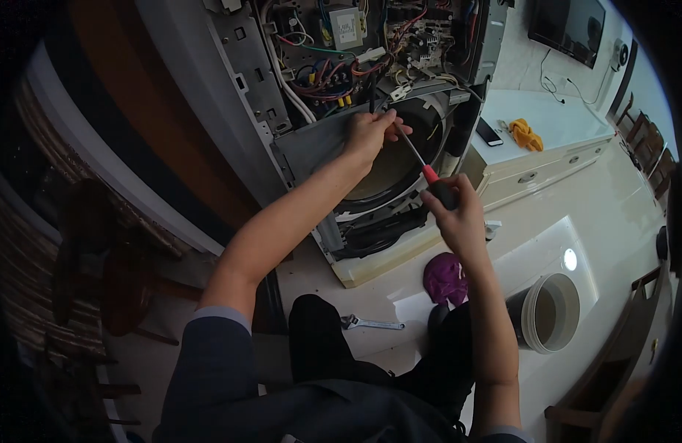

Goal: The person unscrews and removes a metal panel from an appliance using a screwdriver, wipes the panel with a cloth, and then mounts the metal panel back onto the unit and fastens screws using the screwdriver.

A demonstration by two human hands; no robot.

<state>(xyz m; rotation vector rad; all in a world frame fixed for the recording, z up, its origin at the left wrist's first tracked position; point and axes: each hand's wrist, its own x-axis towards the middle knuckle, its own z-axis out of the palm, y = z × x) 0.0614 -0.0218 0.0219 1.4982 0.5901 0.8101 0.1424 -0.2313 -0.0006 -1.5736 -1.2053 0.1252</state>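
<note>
My right hand [457, 214] is closed around the red and black handle of a screwdriver [429, 174]. The metal shaft points up and left into an opened appliance cabinet [319, 151], its tip close to the fingers of my left hand [367, 138]. That left hand is pinched at the upper edge of a grey metal panel beside a dark round opening [397, 159]; what its fingers hold is hidden. Just above, coloured wires [326, 81], a white-labelled component [345, 28] and a circuit board [422, 44] are exposed.
An adjustable wrench [372, 323] and a purple cloth [445, 278] lie on the tiled floor. A bucket [536, 314] stands at the right. On the white cabinet [555, 111] are a phone [489, 133] and an orange cloth [526, 135]. A wooden chair [127, 292] is at left.
</note>
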